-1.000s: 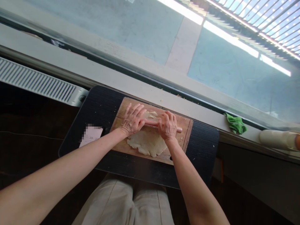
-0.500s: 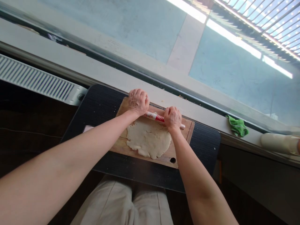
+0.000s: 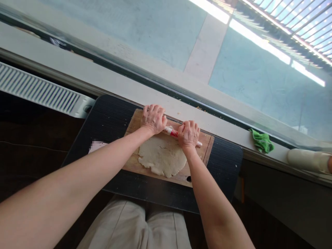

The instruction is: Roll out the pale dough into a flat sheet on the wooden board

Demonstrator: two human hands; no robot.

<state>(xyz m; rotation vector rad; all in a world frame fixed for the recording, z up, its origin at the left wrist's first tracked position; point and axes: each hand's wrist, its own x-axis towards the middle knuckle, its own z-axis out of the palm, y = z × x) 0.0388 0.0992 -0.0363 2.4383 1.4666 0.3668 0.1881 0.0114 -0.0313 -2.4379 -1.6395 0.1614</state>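
Note:
A red and white rolling pin (image 3: 174,133) lies across the far part of a flat, pale sheet of dough (image 3: 163,157). My left hand (image 3: 154,119) is closed over the pin's left end, which it hides. Around the pin near its right end, my right hand (image 3: 188,134) is wrapped, and a short white tip sticks out past it. The dough has a ragged near edge and small cracks by the pin. Under it is a wooden cutting board (image 3: 131,162) with a dark hole in its near right corner, partly covered by my right forearm.
The board rests on a small black table (image 3: 103,114) against a pale windowsill (image 3: 116,84) with crumbs. A green cloth (image 3: 261,140) and a white bottle (image 3: 307,160) are on the sill at right. A pale pink object (image 3: 97,146) sits left; a radiator (image 3: 44,91) stands beyond.
Both hands have come slightly nearer along the dough with the rolling pin, and my right hand has shifted a little left. The view has tilted slightly.

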